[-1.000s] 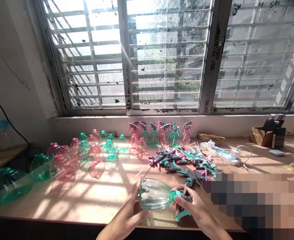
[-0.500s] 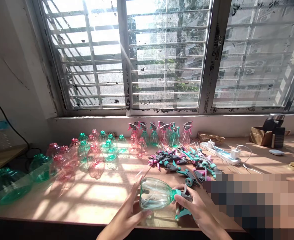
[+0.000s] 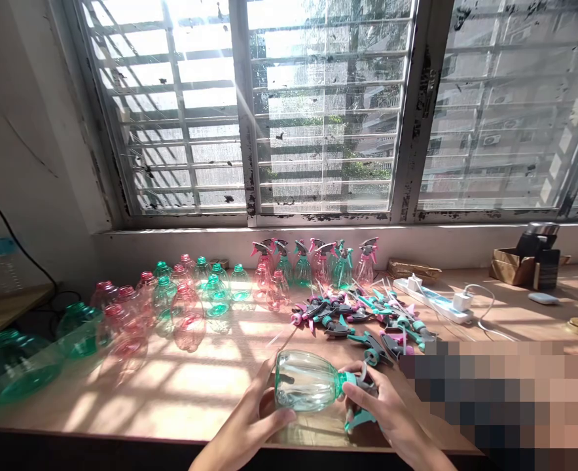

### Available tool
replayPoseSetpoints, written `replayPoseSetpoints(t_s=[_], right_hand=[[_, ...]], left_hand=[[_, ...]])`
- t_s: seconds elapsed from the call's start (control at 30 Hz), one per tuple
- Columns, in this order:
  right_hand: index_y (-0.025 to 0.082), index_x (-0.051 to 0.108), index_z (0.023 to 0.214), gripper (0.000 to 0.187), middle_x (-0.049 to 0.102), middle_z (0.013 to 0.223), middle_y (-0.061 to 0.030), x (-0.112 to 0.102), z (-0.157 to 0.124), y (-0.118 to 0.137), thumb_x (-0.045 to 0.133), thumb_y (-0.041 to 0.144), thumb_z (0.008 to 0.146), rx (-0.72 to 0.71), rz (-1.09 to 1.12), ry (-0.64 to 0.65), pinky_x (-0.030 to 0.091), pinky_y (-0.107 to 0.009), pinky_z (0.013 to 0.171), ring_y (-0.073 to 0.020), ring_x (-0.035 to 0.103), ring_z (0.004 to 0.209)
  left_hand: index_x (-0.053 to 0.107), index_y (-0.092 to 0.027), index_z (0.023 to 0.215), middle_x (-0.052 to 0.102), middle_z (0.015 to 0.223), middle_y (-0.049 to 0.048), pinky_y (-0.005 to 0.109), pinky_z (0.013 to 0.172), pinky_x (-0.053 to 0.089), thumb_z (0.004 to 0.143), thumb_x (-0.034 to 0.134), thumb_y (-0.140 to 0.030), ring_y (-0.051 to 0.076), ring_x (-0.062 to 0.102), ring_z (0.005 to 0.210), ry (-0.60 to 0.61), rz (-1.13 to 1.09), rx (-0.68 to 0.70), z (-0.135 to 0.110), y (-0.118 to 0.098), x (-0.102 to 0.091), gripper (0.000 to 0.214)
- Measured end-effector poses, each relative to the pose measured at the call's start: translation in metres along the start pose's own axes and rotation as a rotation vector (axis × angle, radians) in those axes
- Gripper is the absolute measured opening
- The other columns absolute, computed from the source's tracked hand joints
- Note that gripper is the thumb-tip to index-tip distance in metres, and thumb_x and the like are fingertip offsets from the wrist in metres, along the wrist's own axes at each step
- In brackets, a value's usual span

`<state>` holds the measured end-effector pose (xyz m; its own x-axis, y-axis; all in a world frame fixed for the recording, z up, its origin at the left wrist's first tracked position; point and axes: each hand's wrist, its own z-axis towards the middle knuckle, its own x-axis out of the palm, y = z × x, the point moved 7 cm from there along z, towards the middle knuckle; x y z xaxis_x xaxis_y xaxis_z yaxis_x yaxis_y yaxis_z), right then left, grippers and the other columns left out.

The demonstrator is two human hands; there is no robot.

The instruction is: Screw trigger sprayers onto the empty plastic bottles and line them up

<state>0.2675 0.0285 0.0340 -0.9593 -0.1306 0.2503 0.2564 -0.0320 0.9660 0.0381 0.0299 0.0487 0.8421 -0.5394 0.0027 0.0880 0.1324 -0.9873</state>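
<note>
A clear green spray bottle (image 3: 308,381) lies on its side in the air above the table's front edge, base to the left. My left hand (image 3: 255,418) is closed round its base, thumb along the lower side. At the neck, my right hand (image 3: 384,409) grips the teal and grey trigger sprayer (image 3: 362,418), thumb and fingers on the collar. The sprayer sits against the bottle's neck; how tightly it is screwed on I cannot tell. Just beyond my hands lies a pile of loose trigger sprayers (image 3: 338,325), grey with pink or teal.
Several open pink and green bottles (image 3: 186,320) stand at the left. Bottles with sprayers fitted (image 3: 302,263) line the windowsill wall. To the right are a white power strip (image 3: 433,301) with cables and a cardboard box (image 3: 507,267). A blurred patch covers the lower right.
My left thumb has shifted slightly left along the bottle's lower side. The bottle and my right hand stay in nearly the same place.
</note>
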Motion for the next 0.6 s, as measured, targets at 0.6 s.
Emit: replayPoseSetpoints(t_s=[0.6], right_hand=[[0.017, 0.065, 0.103, 0.053, 0.07, 0.062, 0.0017, 0.002, -0.001, 0.002, 0.089, 0.054, 0.072, -0.018, -0.006, 0.01, 0.06, -0.034, 0.056, -0.0181, 0.067, 0.054]], left_hand=[[0.027, -0.044, 0.158, 0.038, 0.168, 0.0021, 0.045, 0.119, 0.041, 0.091, 0.075, -0.042, 0.034, 0.031, 0.155, -0.02, 0.016, 0.002, 0.0, 0.005, -0.005, 0.083]])
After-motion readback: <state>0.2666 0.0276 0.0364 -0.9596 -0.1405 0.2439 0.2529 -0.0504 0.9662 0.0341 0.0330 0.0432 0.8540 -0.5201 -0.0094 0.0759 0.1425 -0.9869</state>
